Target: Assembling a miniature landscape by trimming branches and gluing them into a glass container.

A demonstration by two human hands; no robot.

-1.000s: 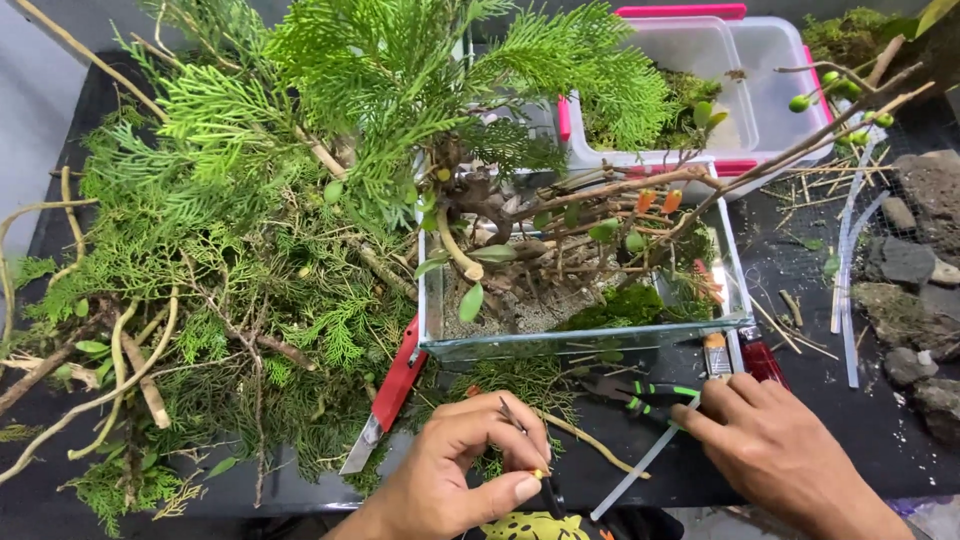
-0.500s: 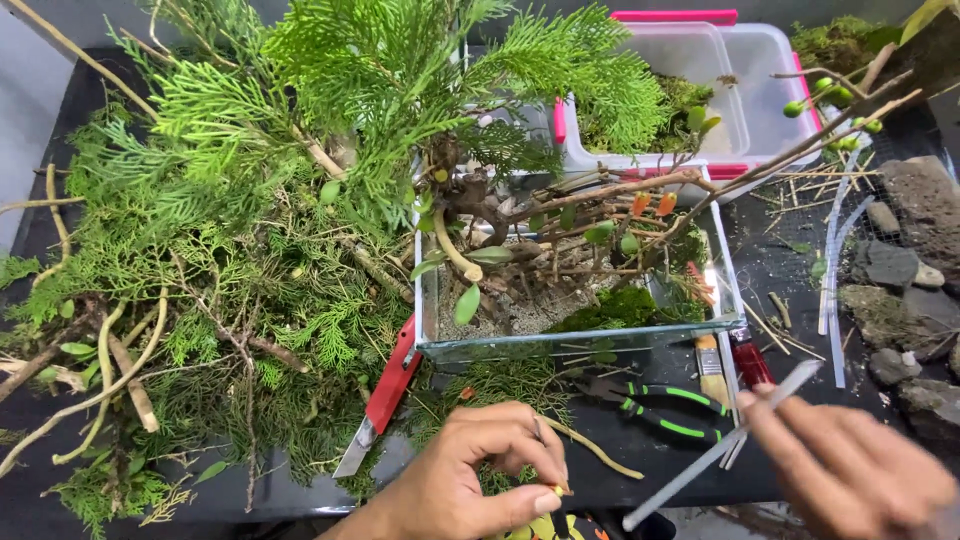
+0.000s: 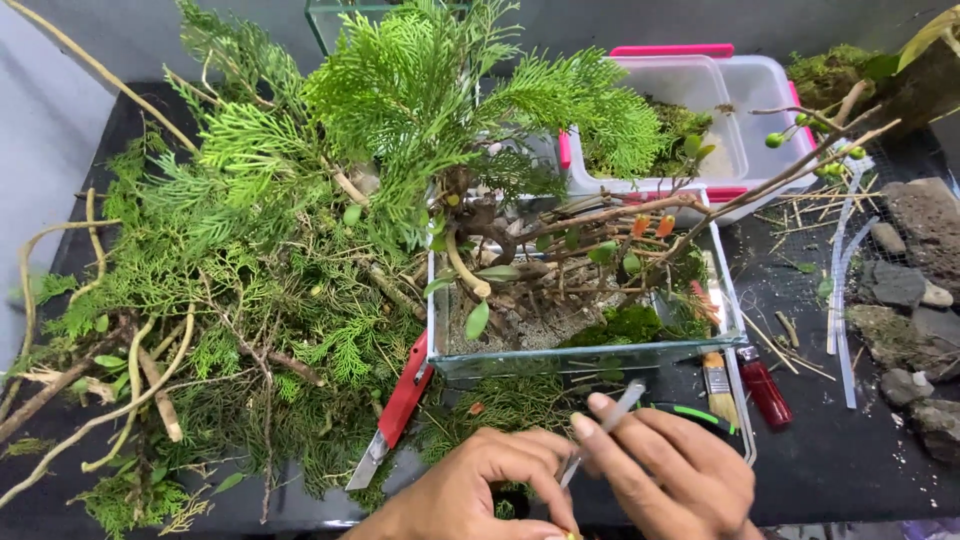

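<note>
Black table lies under heaped cuttings left of the left hand, whose fingers pinch together on something small. The right hand, a second ago apart to the right, now meets it, gripping tweezers just below the glass tank.

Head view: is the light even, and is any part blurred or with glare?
Head view: soft, even light with only faint shadows; the foliage and glass tank look sharp; pale reflections show along the tank's front wall; the right hand with its thin metal tool is slightly blurred, as is the left hand.
</note>
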